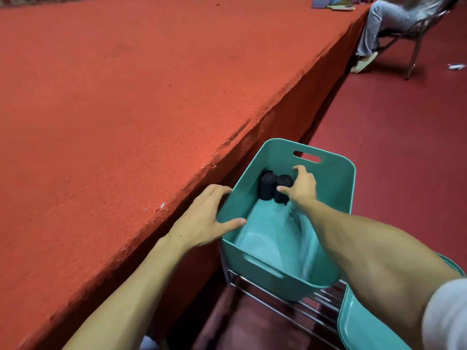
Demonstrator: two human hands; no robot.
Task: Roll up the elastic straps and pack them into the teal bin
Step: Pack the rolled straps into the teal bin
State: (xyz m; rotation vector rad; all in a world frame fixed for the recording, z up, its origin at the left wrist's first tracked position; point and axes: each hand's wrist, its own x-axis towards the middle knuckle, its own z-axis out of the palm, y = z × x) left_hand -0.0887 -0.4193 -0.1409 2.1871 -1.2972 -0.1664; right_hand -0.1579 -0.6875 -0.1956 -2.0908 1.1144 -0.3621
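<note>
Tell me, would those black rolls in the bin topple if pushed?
Probably soft and light: the rolls look like wound fabric. Standing on end, side by side, they might tip, then roll. The right hand grips one; released, elastic may loosen.

A chrome wire rack (326, 303) carries the teal plastic bin (336, 183) with slot handles. A second teal bin (366, 324) sits at its four o'clock. The red felt-covered table (113, 97) stands at nine o'clock.

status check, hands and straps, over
Left hand grips the bin rim. Right hand inside, holding one rolled strap. Second roll upright beside it, touching. Nothing blocking.
</note>
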